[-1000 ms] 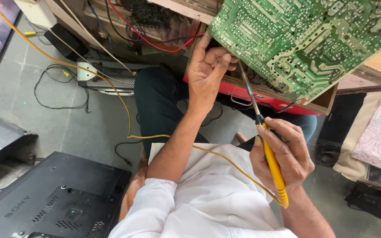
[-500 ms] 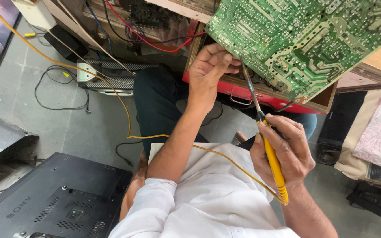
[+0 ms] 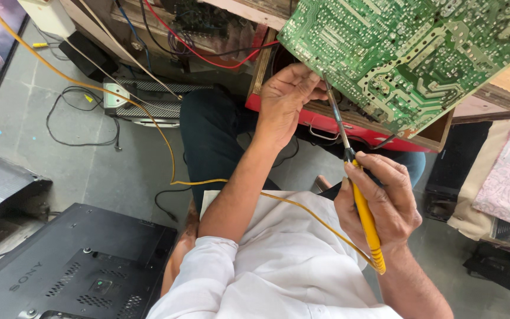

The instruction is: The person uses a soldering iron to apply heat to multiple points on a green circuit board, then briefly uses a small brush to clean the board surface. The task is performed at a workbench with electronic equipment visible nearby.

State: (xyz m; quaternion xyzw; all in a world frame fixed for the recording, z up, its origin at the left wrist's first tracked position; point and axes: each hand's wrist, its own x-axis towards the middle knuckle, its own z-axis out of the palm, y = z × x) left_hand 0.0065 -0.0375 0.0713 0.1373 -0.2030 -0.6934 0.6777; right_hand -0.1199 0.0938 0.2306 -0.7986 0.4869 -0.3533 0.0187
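Lower centre of the frame: white shirt (image 3: 284, 266), sleeves rolled. Right hand (image 3: 379, 204), lower right, is closed around the yellow handle of a soldering iron (image 3: 361, 207); its metal shaft runs up and left, and the tip meets the lower edge of the board (image 3: 408, 53). A yellow cord (image 3: 166, 142) leaves the handle's base, crosses the lap and climbs to the upper left. Left hand (image 3: 287, 100), centre, has fingers curled and pinched together just beside the tip, touching the board's edge; what it pinches cannot be told. The green board, solder side showing, lies tilted at upper right over a red box (image 3: 326, 121). Lower left, a black panel (image 3: 72, 266) lies on the floor (image 3: 119, 171).
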